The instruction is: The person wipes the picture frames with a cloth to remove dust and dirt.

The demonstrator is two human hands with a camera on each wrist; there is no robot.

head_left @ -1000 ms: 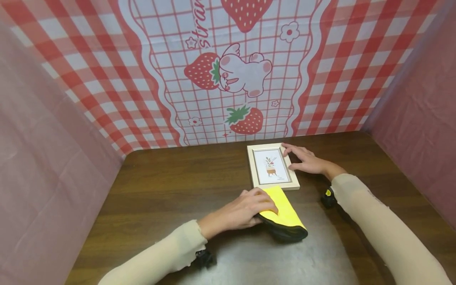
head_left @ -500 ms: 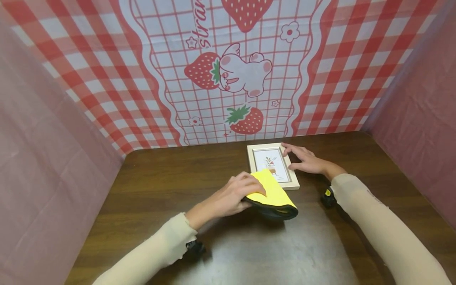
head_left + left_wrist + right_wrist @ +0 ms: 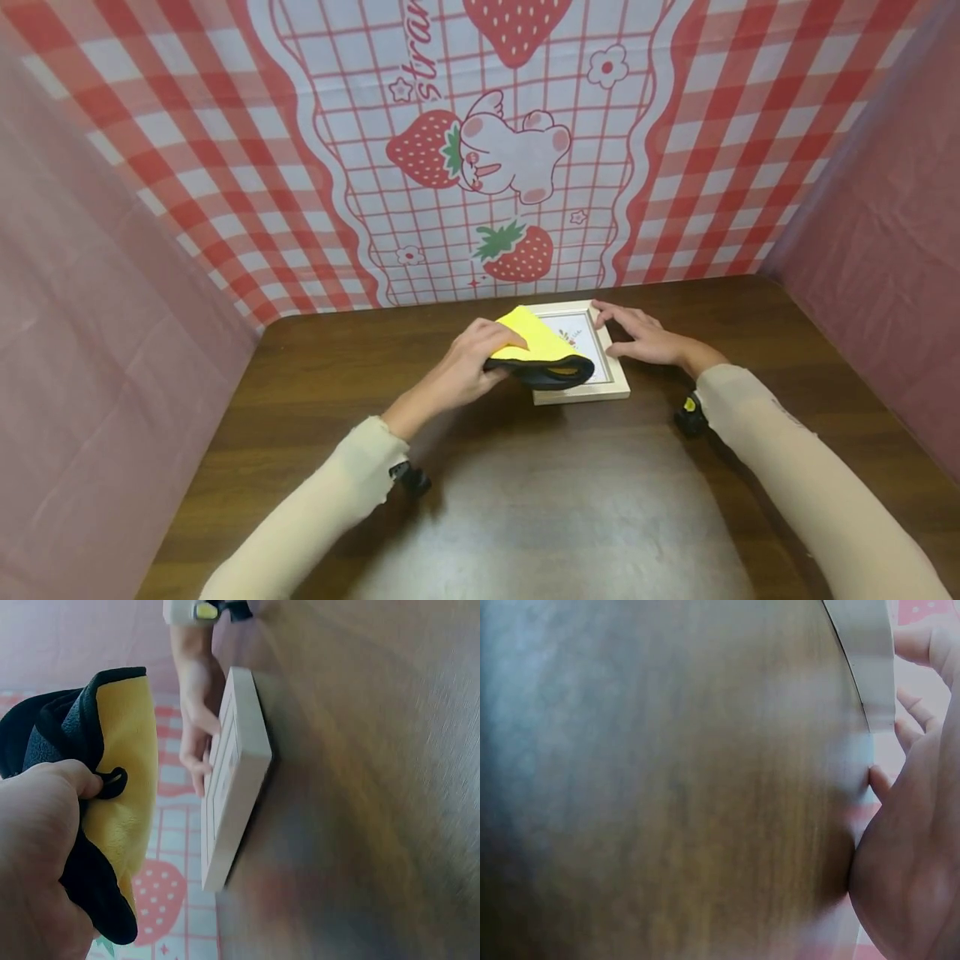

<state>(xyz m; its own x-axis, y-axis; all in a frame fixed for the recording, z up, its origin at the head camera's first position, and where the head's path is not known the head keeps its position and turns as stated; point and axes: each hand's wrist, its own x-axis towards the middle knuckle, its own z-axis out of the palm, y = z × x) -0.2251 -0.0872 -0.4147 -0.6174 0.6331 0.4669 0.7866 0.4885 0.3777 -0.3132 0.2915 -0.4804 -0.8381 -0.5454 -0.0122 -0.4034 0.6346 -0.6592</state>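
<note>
A folded cloth [image 3: 538,337], yellow on one side and black on the other, is pinched in my left hand [image 3: 468,362]. In the left wrist view the thumb of the left hand [image 3: 45,855] presses into the folds of the cloth [image 3: 124,795]. It hangs over a cream picture frame [image 3: 581,397] and hides the frame's left part; a gap shows between them in the left wrist view. The frame lies flat, picture up. My right hand [image 3: 648,337] rests along its right edge, spread fingertips touching it. The right wrist view shows the hand [image 3: 915,840] beside the frame's side [image 3: 870,660].
A brown wooden table [image 3: 337,400] carries everything. Behind it hangs a red-and-white checked cloth with strawberries [image 3: 517,254], close to the frame's far side. Pink fabric walls [image 3: 90,350] stand at left and right.
My left hand has lifted the cloth from the frame's near edge up and leftward, over the frame's left part. The right hand and the frame have stayed in place.
</note>
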